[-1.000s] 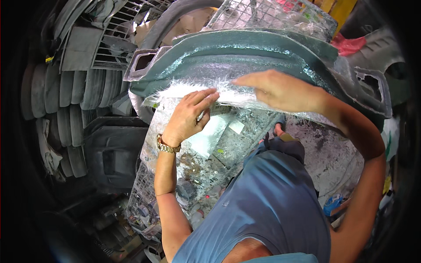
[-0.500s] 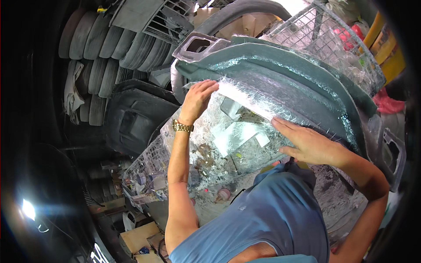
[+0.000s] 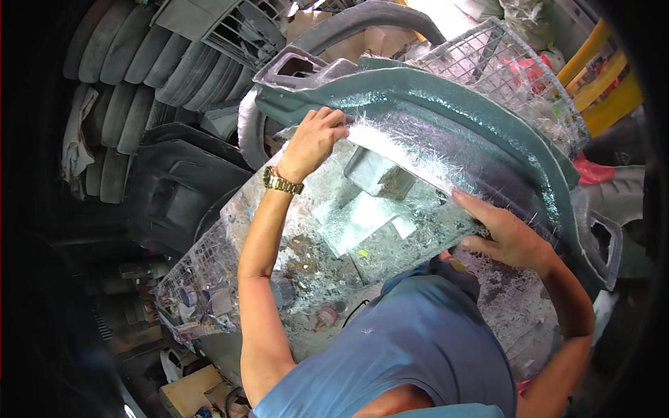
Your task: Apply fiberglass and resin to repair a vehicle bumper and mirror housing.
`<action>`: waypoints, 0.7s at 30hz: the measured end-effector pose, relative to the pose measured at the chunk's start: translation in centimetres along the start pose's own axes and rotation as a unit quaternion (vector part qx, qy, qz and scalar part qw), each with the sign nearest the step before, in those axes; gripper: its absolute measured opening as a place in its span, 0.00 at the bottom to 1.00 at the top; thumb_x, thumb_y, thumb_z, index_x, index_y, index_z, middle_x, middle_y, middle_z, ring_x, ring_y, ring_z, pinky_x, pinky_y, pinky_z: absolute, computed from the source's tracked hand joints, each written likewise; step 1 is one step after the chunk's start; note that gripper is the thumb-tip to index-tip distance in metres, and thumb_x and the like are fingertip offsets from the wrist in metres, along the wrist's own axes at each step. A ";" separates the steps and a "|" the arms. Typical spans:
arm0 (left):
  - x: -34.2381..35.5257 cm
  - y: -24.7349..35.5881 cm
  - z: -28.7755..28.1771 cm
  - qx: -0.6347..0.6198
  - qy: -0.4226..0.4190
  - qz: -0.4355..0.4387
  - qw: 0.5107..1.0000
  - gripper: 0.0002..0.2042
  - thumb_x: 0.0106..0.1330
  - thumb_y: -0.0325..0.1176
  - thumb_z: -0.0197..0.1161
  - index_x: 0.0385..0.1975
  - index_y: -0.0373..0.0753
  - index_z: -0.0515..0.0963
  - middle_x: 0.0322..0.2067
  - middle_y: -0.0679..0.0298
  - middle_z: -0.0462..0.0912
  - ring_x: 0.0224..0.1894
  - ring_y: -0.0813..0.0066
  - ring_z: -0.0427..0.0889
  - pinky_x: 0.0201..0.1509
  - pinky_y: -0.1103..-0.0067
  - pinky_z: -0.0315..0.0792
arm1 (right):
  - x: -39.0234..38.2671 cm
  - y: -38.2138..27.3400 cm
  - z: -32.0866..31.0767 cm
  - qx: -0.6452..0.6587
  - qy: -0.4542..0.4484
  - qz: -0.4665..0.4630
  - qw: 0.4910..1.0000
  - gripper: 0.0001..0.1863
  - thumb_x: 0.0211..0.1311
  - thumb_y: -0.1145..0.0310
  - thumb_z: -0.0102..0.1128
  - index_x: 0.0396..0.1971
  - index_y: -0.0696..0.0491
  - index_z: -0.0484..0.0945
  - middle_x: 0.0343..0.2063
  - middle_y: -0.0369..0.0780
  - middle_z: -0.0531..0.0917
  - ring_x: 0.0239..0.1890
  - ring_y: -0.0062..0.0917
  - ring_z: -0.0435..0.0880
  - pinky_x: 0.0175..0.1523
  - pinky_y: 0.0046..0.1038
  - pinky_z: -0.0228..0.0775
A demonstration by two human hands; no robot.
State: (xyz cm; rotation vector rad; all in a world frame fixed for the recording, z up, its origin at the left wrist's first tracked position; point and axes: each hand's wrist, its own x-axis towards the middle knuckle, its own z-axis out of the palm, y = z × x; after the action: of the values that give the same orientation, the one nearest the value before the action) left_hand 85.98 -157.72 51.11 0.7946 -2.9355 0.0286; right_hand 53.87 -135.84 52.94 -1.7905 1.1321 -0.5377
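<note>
A long curved dark green moulded panel [image 3: 481, 115] lies across the far side in front of me. Along its near edge runs a white fibreglass strip [image 3: 408, 159], with loose glass strands bristling over the panel. At the strip's left end my left hand [image 3: 311, 143] is closed, fingers curled over the edge; a gold watch [image 3: 282, 182] sits on that wrist. My right hand [image 3: 512, 233] is at the right end. Its fingertips touch the edge while the thumb stands apart below, with nothing visible between. The underside of the strip is hidden.
Beneath the panel is a dusty work surface [image 3: 300, 254] with a box-shaped block [image 3: 380, 173] and pale scraps [image 3: 359, 219]. Wire mesh [image 3: 516, 63] stands behind. Stacked dark curved parts [image 3: 125, 49] fill the left; yellow bars [image 3: 613, 83] rise at far right.
The view has shifted, so the scene sits further left. My left fingers have curled more over the strip's end. My right hand has slid rightward along the edge, its fingers bending more.
</note>
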 end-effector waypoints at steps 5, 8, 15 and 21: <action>-0.5 -0.8 0.5 0.007 -0.062 -0.005 0.998 0.19 0.51 0.18 0.55 0.44 0.43 0.75 0.50 0.65 0.74 0.57 0.67 0.69 0.60 0.70 0.61 | 1.2 -0.7 0.2 -0.009 -0.029 0.050 0.998 0.35 0.52 0.76 0.62 0.62 0.58 0.59 0.61 0.50 0.64 0.64 0.38 0.63 0.66 0.30 0.55; -0.6 -0.5 0.9 -0.048 -0.065 0.033 0.996 0.21 0.53 0.17 0.50 0.47 0.45 0.74 0.45 0.65 0.75 0.53 0.67 0.72 0.60 0.69 0.60 | 1.2 -1.9 0.5 -0.048 0.023 0.060 0.997 0.35 0.52 0.78 0.61 0.62 0.57 0.60 0.61 0.47 0.66 0.64 0.36 0.63 0.67 0.30 0.53; -6.7 1.1 1.6 -0.144 0.280 -0.092 0.945 0.18 0.56 0.21 0.55 0.47 0.42 0.75 0.44 0.63 0.78 0.49 0.66 0.75 0.55 0.72 0.65 | 3.6 -5.9 3.3 -0.170 0.176 -0.038 0.969 0.28 0.51 0.81 0.59 0.56 0.60 0.68 0.56 0.47 0.72 0.59 0.34 0.70 0.62 0.31 0.59; -23.8 5.1 20.0 -0.333 0.196 -0.457 0.801 0.14 0.56 0.19 0.53 0.42 0.35 0.77 0.44 0.55 0.78 0.48 0.61 0.77 0.52 0.71 0.69 | 9.6 5.6 19.7 0.226 -0.097 0.164 0.955 0.14 0.64 0.71 0.53 0.48 0.59 0.73 0.42 0.43 0.80 0.45 0.21 0.78 0.50 0.25 0.69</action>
State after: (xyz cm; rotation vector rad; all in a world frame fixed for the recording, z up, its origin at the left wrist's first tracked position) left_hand 102.03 -142.24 28.87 1.6578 -1.6993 -0.7495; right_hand 70.51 -135.83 37.58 -1.2031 1.0420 -0.3734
